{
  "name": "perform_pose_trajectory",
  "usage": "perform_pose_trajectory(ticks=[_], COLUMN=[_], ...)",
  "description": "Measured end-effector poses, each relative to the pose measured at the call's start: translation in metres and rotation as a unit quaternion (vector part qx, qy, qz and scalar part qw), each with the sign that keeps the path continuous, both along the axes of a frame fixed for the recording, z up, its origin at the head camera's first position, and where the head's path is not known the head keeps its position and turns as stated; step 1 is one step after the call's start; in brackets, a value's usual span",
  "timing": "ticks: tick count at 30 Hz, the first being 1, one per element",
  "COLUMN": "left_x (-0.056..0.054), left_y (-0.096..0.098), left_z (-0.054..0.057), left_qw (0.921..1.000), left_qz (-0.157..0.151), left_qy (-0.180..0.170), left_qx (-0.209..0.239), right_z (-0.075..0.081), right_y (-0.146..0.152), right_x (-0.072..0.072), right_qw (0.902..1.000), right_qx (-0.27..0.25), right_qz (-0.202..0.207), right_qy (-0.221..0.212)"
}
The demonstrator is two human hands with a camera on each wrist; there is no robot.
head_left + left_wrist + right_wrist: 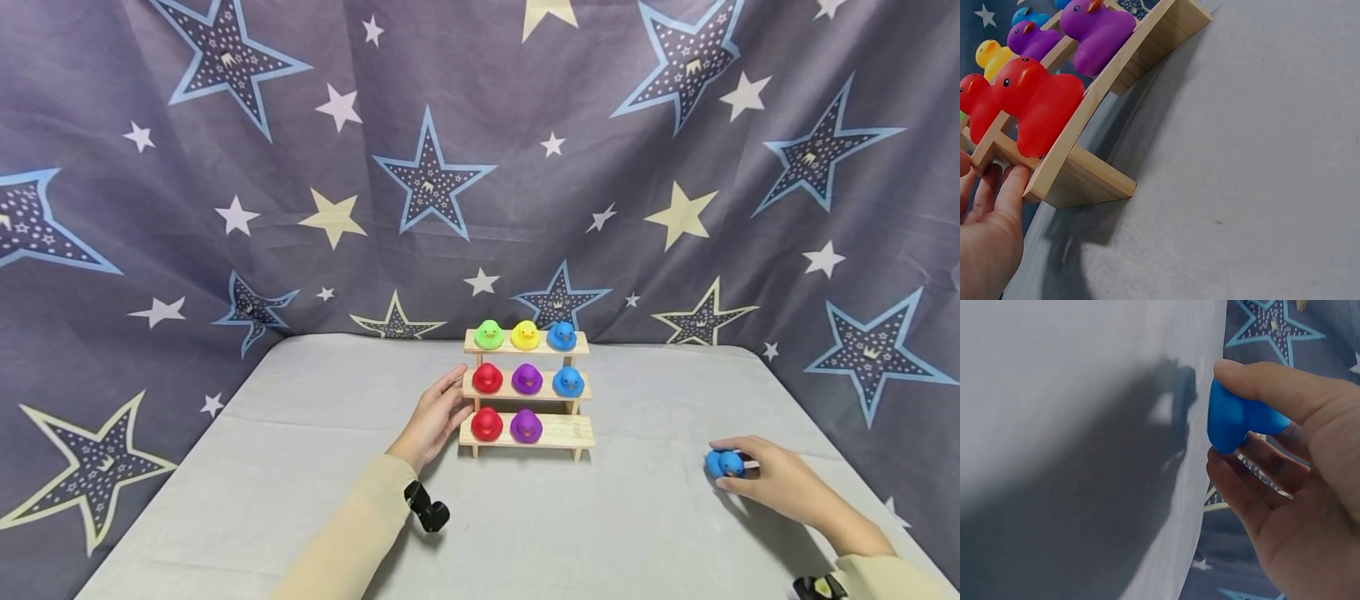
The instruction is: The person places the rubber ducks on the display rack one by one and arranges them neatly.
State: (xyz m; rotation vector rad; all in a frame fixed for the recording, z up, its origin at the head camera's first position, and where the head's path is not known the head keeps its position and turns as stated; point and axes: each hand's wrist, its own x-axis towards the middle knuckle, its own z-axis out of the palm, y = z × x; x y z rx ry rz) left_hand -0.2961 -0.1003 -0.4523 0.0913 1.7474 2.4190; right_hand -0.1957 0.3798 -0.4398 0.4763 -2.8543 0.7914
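My left hand (432,425) holds the left side of a three-tier wooden stand (572,429), its fingers among the end supports in the left wrist view. On the top shelf sit a green duck (489,335), a yellow duck (526,336) and a blue duck (562,336). The middle shelf bears a red duck (487,378), a purple duck (527,379) and a blue duck (568,382). A red duck (487,424) and a purple duck (527,427) are on the bottom shelf. Far to the right, my right hand (783,479) pinches another blue rubber duck (1229,419) between thumb and fingers.
A pale grey cloth covers the table (637,517). Behind it and along both sides hangs a dark curtain (480,108) printed with stars. Bare cloth lies between the stand and my right hand.
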Motion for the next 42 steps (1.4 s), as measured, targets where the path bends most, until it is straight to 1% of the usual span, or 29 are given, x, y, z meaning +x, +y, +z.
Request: perform_pose_trajectory(ticks=[5,11,17,22,26,30,37,42], left_x=[0.000,0.001,0.000,0.000,-0.001,-0.001,-0.001,-0.001], left_y=[0.000,-0.001,-0.001,-0.001,-0.001,-0.001,-0.001,-0.001], left_z=[0.000,0.001,0.000,0.000,-0.001,-0.001,-0.002,-0.002], left_qw=[1.0000,1.0000,0.9999,0.9999,1.0000,1.0000,0.9999,0.9999], left_qz=[0.000,0.001,0.002,0.001,0.001,0.000,-0.004,-0.005], left_qy=[0.000,-0.003,-0.006,-0.006,-0.002,0.002,0.009,0.011], left_qx=[-0.004,-0.006,-0.011,-0.009,-0.008,-0.009,-0.007,-0.005], right_z=[0.004,0.007,0.008,0.010,0.012,0.014,0.015,0.016], right_y=[-0.016,-0.035,-0.058,-0.077,-0.090,-0.102,-0.120,-0.130], right_x=[-0.006,-0.014,-0.023,-0.030,-0.035,-0.040,-0.047,-0.049], right_qw=[0.9988,0.9944,0.9916,0.9918,0.9909,0.9897,0.9863,0.9845], right_qx=[-0.013,-0.027,-0.039,-0.017,0.002,0.007,-0.005,-0.018], right_qz=[0.035,0.079,0.110,0.117,0.121,0.129,0.154,0.163], right_qy=[0.031,0.065,0.054,0.048,0.059,0.061,0.059,0.062])
